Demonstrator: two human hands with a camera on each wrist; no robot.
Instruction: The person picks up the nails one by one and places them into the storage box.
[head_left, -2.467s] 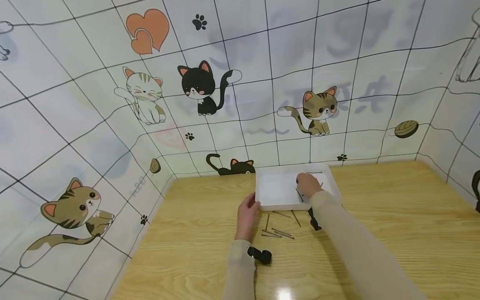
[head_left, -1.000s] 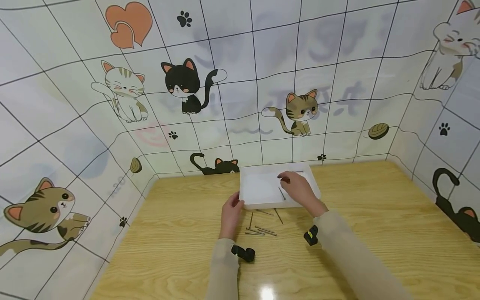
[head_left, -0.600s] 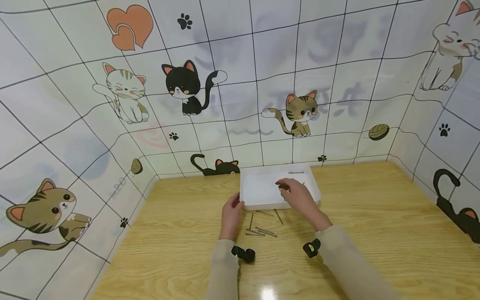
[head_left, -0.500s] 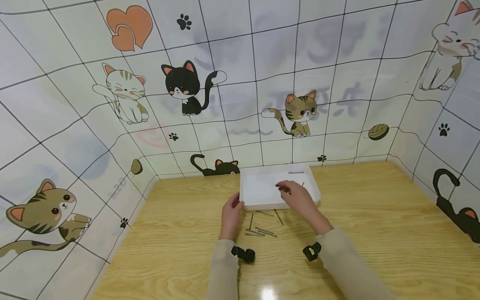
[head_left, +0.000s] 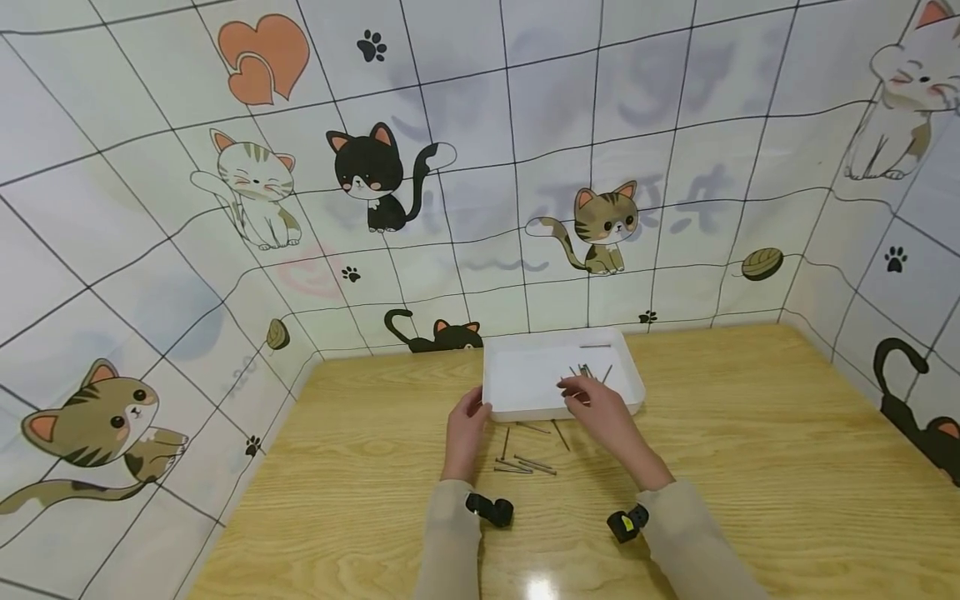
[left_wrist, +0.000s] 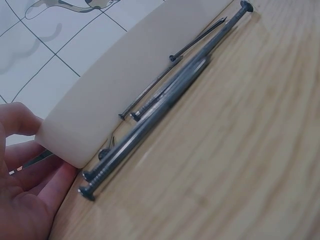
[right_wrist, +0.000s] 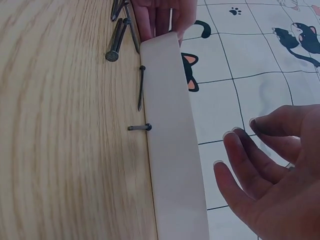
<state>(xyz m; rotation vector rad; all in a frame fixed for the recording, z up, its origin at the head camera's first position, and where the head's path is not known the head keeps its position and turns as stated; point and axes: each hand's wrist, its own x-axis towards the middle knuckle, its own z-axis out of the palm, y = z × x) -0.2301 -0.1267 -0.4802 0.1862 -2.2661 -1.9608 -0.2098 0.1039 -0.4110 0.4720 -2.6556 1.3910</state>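
Observation:
A shallow white tray (head_left: 525,379) lies near the back of the table. My left hand (head_left: 467,429) holds its front left corner; the left wrist view shows the fingers (left_wrist: 30,160) curled about that corner. Over the tray's front right hovers my right hand (head_left: 603,417), fingers loosely bent. In the right wrist view a gap shows between thumb and fingertips (right_wrist: 235,145), with nothing between them. Several nails (head_left: 585,371) lie in the tray's right half, some partly hidden behind the right hand. A single nail (head_left: 596,346) lies along its back side.
Several loose nails (head_left: 525,465) lie on the wooden table (head_left: 360,467) just in front of the tray, between the forearms. The left wrist view shows some long nails (left_wrist: 145,135) close to the tray's wall. A cat-patterned wall covering (head_left: 480,208) stands behind the table.
My right hand has lifted from the nails in the tray and drawn back toward its front edge, uncovering more nails. The left hand stays at the corner. The head view has shifted slightly.

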